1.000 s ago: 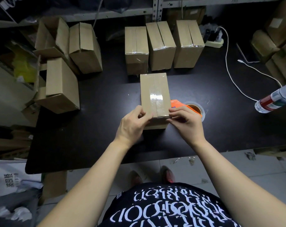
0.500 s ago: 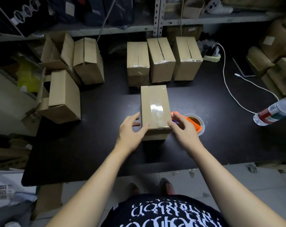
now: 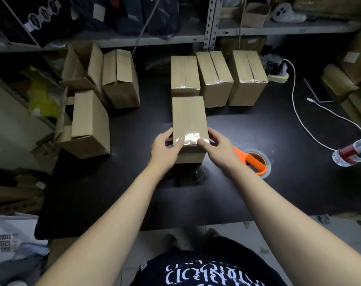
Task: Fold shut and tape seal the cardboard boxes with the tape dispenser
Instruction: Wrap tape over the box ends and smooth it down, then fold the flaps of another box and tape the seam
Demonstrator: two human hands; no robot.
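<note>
Box [image 3: 189, 118] with shiny tape on top sits mid tabletop [image 3: 134, 182]; my left grip [image 3: 164, 148] and right grip [image 3: 216, 146] both hold its near end. Three taped boxes [image 3: 213, 77] stand at 12 o'clock. I think the other boxes [image 3: 88, 118] at 10 o'clock need tape. My tape dispenser [image 3: 254, 162] lies at 4 o'clock.

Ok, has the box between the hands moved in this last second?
Yes. The box has gone away from the person, toward the back row of taped boxes: the tape dispenser, which sat beside its near right corner, now lies nearer than it.
</note>
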